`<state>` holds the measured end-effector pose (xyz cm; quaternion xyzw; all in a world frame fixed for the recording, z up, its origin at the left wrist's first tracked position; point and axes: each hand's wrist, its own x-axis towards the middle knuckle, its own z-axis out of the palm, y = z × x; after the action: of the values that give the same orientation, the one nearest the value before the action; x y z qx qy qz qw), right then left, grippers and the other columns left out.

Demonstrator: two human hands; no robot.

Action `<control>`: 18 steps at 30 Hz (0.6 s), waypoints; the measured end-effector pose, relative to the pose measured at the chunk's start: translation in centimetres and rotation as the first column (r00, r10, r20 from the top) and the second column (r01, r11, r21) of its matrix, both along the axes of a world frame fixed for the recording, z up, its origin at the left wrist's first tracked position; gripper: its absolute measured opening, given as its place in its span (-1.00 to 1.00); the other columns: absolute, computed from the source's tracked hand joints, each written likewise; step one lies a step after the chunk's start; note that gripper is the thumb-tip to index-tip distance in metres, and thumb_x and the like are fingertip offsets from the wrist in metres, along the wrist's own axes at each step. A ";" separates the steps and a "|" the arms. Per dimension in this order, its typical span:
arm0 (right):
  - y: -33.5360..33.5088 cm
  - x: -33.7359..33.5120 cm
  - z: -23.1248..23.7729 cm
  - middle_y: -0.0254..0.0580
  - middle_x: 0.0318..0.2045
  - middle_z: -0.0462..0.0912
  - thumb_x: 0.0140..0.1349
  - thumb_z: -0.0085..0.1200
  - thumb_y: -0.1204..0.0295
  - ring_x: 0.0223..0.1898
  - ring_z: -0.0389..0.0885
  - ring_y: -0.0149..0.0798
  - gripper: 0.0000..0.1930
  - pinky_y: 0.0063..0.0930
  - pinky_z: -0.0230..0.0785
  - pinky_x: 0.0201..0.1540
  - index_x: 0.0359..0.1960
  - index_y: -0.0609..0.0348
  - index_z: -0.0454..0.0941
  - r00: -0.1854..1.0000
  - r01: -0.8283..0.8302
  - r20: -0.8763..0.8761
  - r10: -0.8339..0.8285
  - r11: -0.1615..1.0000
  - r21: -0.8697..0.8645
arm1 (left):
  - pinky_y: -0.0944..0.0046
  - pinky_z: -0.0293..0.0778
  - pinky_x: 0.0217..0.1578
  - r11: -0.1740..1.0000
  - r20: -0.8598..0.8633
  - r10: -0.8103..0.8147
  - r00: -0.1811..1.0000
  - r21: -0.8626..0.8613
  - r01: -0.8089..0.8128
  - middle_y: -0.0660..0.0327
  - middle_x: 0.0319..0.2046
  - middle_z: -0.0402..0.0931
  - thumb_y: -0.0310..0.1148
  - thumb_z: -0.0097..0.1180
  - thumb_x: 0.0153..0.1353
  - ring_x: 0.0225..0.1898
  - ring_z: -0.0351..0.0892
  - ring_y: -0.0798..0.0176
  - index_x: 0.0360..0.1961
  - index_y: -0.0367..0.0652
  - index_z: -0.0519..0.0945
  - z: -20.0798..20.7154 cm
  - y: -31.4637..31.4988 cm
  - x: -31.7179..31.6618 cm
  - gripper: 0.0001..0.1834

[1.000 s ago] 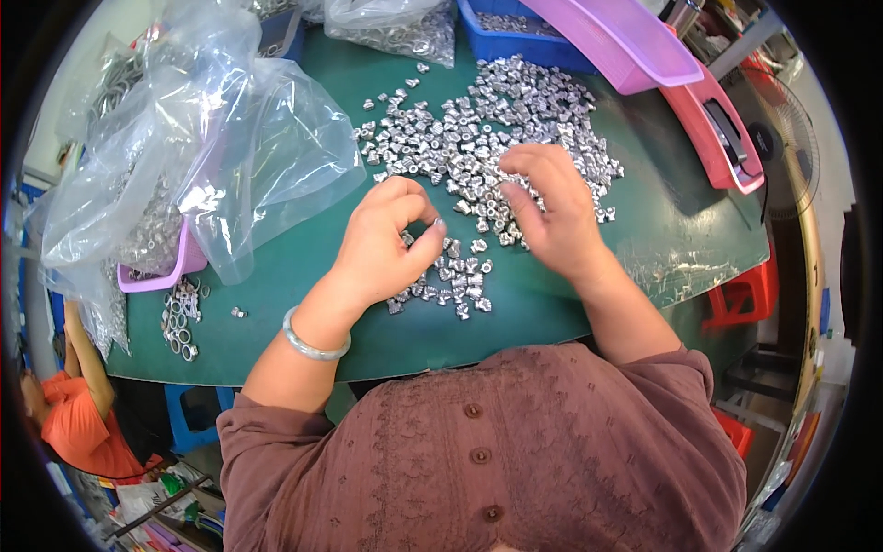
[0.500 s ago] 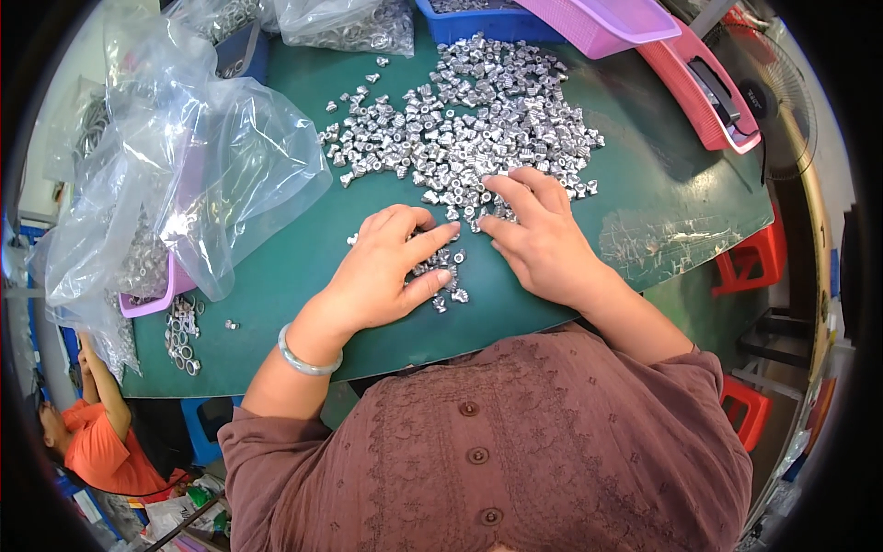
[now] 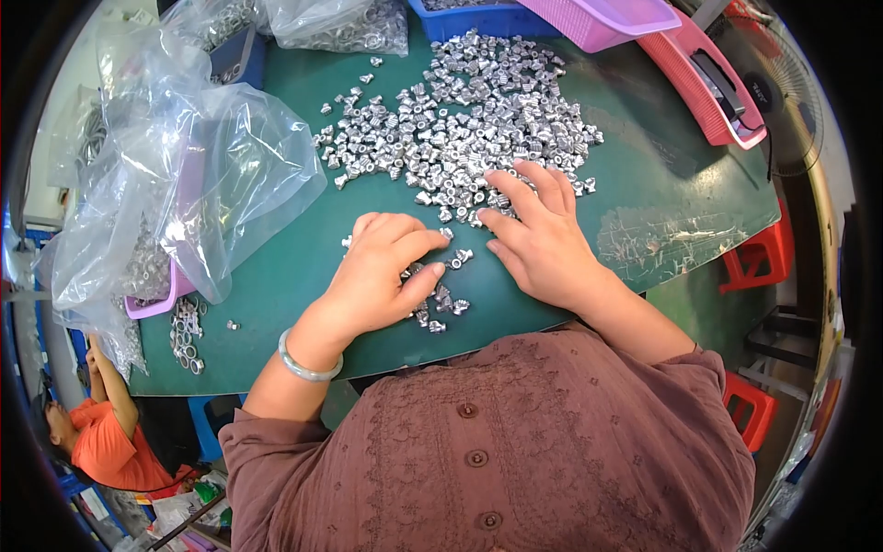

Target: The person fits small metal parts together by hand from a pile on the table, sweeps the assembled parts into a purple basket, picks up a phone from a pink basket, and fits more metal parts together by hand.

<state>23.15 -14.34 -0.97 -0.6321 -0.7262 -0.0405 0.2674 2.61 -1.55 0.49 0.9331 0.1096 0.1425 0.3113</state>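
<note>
A large heap of small silvery metal fittings (image 3: 487, 129), ribbed and with holes in their ends, is spread over the green table (image 3: 589, 304). At the heap's near edge my right hand (image 3: 544, 247) has its fingers spread, the tips touching some of the pieces. My left hand (image 3: 379, 274), with a pale bangle (image 3: 308, 366) on its wrist, arches over a smaller group of loose fittings (image 3: 443, 302). Its thumb stands apart from the index finger, whose tip is by one fitting. The left palm hides part of this group.
Clear plastic bags (image 3: 248, 156) and a purple basket (image 3: 170, 293) lie at the left, near several metal rings (image 3: 187, 345). A blue bin (image 3: 487, 20), a purple basket (image 3: 602, 20) and a red-pink basket (image 3: 708, 83) line the far side. Another person (image 3: 115, 442) is at lower left.
My left hand has drawn slightly nearer to me, and several fittings beside it have shifted toward the table's near edge. My right hand has stayed almost in place at the heap.
</note>
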 end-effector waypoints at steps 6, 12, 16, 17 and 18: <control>-0.1 0.0 0.1 -0.08 0.17 0.40 0.01 0.27 0.40 0.26 0.20 0.13 -0.74 0.25 -0.03 0.28 -0.22 0.08 0.66 0.999 -0.043 0.014 0.045 0.996 -0.079 | 0.14 0.24 -0.04 0.992 -0.007 0.075 0.997 0.102 -0.074 0.21 -0.30 0.46 -0.41 0.25 0.08 -0.18 0.43 0.11 -0.18 -0.16 0.65 -0.5 -0.3 0.9 -0.76; 1.1 0.0 0.5 -0.06 0.17 0.39 0.03 0.19 0.45 0.30 0.18 0.13 -0.74 0.26 -0.03 0.29 -0.18 0.06 0.66 0.996 -0.085 -0.039 0.083 0.996 -0.041 | 0.15 0.28 -0.09 0.997 0.034 0.051 0.998 0.063 -0.053 0.24 -0.35 0.49 -0.46 0.24 0.07 -0.22 0.47 0.12 -0.21 -0.14 0.66 -0.6 0.2 0.8 -0.79; 1.8 -0.1 0.0 -0.05 0.18 0.40 0.07 0.10 0.49 0.30 0.19 0.11 -0.78 0.25 -0.02 0.29 -0.21 0.08 0.66 0.994 -0.031 0.108 0.031 1.000 -0.005 | 0.14 0.33 -0.14 0.980 0.078 0.179 0.981 0.077 -0.185 0.20 -0.35 0.52 -0.47 0.23 0.07 -0.25 0.49 0.09 -0.24 -0.16 0.65 -0.9 0.7 1.5 -0.81; 1.8 0.0 -0.1 -0.05 0.17 0.40 0.07 0.10 0.49 0.29 0.19 0.12 -0.80 0.25 -0.02 0.29 -0.24 0.10 0.65 0.995 -0.026 0.092 0.027 1.000 -0.006 | 0.13 0.36 -0.18 0.973 0.090 0.204 0.975 0.092 -0.212 0.18 -0.36 0.52 -0.47 0.24 0.07 -0.27 0.50 0.08 -0.25 -0.17 0.65 -0.9 0.7 1.7 -0.82; 1.8 0.1 -0.1 -0.05 0.17 0.41 0.06 0.11 0.48 0.29 0.19 0.12 -0.82 0.24 -0.02 0.29 -0.27 0.12 0.64 0.997 -0.020 0.077 0.021 1.000 -0.008 | 0.12 0.38 -0.21 0.965 0.102 0.228 0.968 0.106 -0.238 0.16 -0.37 0.53 -0.47 0.25 0.06 -0.29 0.51 0.07 -0.26 -0.18 0.65 -0.9 0.7 2.0 -0.82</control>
<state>23.20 -12.57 -1.10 -0.6235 -0.7425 -0.0594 0.2375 4.58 -0.85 -0.41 0.9232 0.1961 0.2259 0.2415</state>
